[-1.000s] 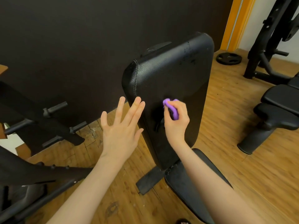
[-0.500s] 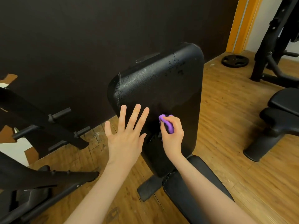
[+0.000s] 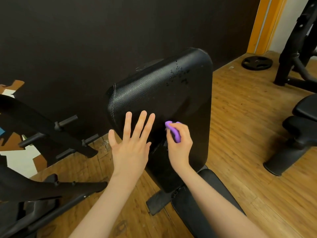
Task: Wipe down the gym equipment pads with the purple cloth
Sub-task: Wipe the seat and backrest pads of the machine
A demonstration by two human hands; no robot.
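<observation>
From the head camera, the right hand (image 3: 180, 143) is curling its fingers around a bunched purple cloth (image 3: 173, 131) and holding it against the face of the upright back pad (image 3: 171, 103), roughly at the pad's mid-height and toward its centre. Only a fold of the cloth is showing above the knuckles; the rest is hidden inside the grip. The left hand (image 3: 131, 145) is reaching up just left of the right one, its fingers straight and spread apart, the fingertips (image 3: 142, 114) lying over the pad's lower left area; whether they are touching the pad cannot be told. Near the pad's top right corner, droplets (image 3: 178, 73) are sitting on the black leather. Below the back pad, the seat pad (image 3: 193, 206) is running toward the camera under the right forearm. The bench is standing on a wood floor (image 3: 240, 134) in front of a dark wall (image 3: 103, 40). A weight plate (image 3: 257, 63) is lying flat on the floor at the upper right, a rack (image 3: 51, 127) with pegs is standing to the left, and another bench (image 3: 301, 121) is sitting at the right edge.
</observation>
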